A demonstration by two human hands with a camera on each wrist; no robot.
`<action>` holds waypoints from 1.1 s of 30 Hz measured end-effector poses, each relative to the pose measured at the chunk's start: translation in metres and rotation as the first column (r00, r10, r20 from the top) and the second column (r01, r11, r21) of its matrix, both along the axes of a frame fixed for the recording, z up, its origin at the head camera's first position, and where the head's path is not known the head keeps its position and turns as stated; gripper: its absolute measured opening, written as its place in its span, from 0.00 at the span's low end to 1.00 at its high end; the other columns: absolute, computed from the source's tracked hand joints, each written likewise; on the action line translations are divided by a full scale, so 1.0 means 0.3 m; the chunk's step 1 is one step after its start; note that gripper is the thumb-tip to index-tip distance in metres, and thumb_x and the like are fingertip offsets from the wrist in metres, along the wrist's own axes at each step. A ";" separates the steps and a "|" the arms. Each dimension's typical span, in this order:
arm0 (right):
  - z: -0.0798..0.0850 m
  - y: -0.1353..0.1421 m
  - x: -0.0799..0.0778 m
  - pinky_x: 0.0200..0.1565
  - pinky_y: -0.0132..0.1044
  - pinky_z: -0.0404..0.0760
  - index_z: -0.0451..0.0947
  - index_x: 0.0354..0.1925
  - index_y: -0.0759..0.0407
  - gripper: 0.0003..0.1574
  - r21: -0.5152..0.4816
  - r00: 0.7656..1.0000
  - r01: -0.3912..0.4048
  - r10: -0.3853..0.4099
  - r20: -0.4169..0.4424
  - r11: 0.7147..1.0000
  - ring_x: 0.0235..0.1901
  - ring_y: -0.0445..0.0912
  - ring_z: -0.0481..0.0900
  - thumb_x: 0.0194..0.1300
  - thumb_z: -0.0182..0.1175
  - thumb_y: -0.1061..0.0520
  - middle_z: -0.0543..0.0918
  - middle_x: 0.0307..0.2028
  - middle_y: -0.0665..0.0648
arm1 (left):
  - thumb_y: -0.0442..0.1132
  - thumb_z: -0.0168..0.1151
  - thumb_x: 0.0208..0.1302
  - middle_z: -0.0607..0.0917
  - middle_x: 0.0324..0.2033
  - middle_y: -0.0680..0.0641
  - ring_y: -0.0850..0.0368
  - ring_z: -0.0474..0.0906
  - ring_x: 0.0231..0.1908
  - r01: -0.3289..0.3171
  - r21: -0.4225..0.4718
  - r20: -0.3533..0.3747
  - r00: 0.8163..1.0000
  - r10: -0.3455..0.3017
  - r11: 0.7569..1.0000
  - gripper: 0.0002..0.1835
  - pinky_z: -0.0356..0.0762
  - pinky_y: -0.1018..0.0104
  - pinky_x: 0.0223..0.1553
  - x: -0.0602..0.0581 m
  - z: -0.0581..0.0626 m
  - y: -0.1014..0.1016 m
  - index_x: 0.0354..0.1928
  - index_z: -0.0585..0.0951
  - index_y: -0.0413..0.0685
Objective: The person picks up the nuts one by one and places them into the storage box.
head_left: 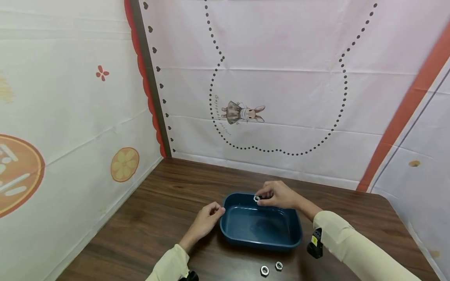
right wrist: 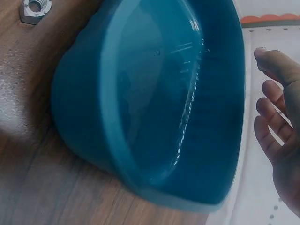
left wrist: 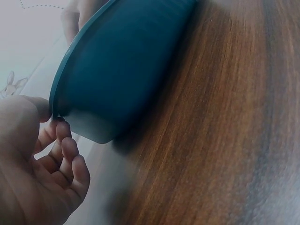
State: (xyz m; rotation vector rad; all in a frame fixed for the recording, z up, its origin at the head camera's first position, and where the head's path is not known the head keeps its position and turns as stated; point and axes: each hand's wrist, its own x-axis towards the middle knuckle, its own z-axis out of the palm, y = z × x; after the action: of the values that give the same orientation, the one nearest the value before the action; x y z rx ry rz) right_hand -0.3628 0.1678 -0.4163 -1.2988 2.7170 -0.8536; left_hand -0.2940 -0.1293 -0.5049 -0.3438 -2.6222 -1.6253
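Note:
A blue plastic basin (head_left: 260, 224) with rounded corners sits on the wooden table. My left hand (head_left: 207, 218) is at its left end; in the left wrist view, thumb and forefinger pinch the rim (left wrist: 55, 89). Over the far side of the basin, my right hand (head_left: 279, 194) holds a silver hex nut (head_left: 257, 198) between thumb and fingers. The right wrist view shows that hand (right wrist: 281, 103) beyond the far rim, but the held nut does not show there.
Two more hex nuts, one nearer (head_left: 265, 271) and one to its right (head_left: 279, 266), lie on the table (head_left: 168, 187) in front of the basin. Printed white cloth (head_left: 281, 97) hangs behind the table and along both sides.

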 end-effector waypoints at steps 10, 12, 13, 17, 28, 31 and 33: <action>-0.029 -0.070 -0.027 0.27 0.31 0.73 0.85 0.44 0.50 0.15 0.008 0.994 -0.055 0.054 0.091 0.998 0.24 0.38 0.72 0.59 0.67 0.47 0.75 0.25 0.44 | 0.50 0.55 0.69 0.72 0.22 0.54 0.61 0.70 0.25 -0.009 -0.008 -0.010 1.000 0.009 1.000 0.12 0.68 0.70 0.27 0.004 -0.007 0.005 0.33 0.78 0.51; -0.037 -0.079 -0.032 0.26 0.30 0.72 0.85 0.43 0.50 0.14 0.007 0.992 -0.065 0.064 0.108 0.998 0.24 0.39 0.72 0.59 0.67 0.48 0.75 0.24 0.45 | 0.50 0.55 0.69 0.73 0.22 0.54 0.61 0.70 0.25 -0.008 -0.009 -0.008 1.000 0.008 1.000 0.12 0.68 0.70 0.27 0.004 -0.008 0.006 0.33 0.78 0.51; -0.039 -0.083 -0.034 0.26 0.30 0.72 0.85 0.43 0.50 0.14 0.005 0.991 -0.070 0.069 0.116 0.998 0.23 0.39 0.72 0.59 0.67 0.48 0.75 0.24 0.45 | 0.50 0.55 0.69 0.73 0.22 0.54 0.61 0.70 0.25 -0.007 -0.007 -0.007 1.000 0.007 1.000 0.12 0.68 0.70 0.27 0.005 -0.007 0.006 0.33 0.78 0.51; -0.050 -0.099 -0.040 0.25 0.30 0.73 0.85 0.44 0.50 0.14 0.007 0.986 -0.090 0.088 0.143 0.996 0.23 0.39 0.73 0.59 0.68 0.50 0.76 0.24 0.46 | 0.51 0.54 0.70 0.73 0.23 0.55 0.61 0.71 0.25 -0.003 -0.001 0.000 1.000 0.003 1.000 0.12 0.69 0.69 0.27 0.007 -0.002 0.006 0.34 0.78 0.53; -0.055 -0.145 -0.045 0.21 0.34 0.78 0.83 0.48 0.57 0.18 0.014 0.961 -0.114 0.107 0.254 0.993 0.17 0.45 0.79 0.61 0.66 0.52 0.82 0.21 0.53 | 0.53 0.53 0.70 0.74 0.23 0.55 0.61 0.71 0.25 -0.005 0.013 0.009 1.000 0.005 1.000 0.12 0.70 0.68 0.27 0.008 -0.001 0.003 0.34 0.77 0.56; -0.062 -0.160 -0.035 0.19 0.33 0.77 0.82 0.49 0.60 0.19 0.003 0.953 -0.145 0.139 0.269 0.989 0.16 0.48 0.79 0.62 0.66 0.53 0.83 0.20 0.56 | 0.51 0.53 0.70 0.73 0.23 0.54 0.61 0.71 0.25 -0.012 0.009 -0.001 1.000 0.012 1.000 0.11 0.70 0.69 0.27 0.007 -0.003 0.004 0.34 0.77 0.55; -0.073 -0.166 -0.029 0.17 0.32 0.77 0.82 0.49 0.61 0.18 -0.003 0.952 -0.164 0.159 0.262 0.987 0.14 0.47 0.79 0.62 0.66 0.54 0.82 0.19 0.55 | 0.50 0.53 0.70 0.73 0.23 0.54 0.61 0.70 0.25 -0.011 0.011 -0.008 1.000 0.011 1.000 0.11 0.69 0.69 0.27 0.006 -0.004 0.005 0.34 0.78 0.53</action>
State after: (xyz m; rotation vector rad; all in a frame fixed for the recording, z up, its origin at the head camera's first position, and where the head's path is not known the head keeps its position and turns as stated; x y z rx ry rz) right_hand -0.3714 0.1181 -0.4382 -1.2801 2.3763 -0.9084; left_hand -0.2921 -0.1277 -0.5062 -0.3337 -2.6041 -1.6306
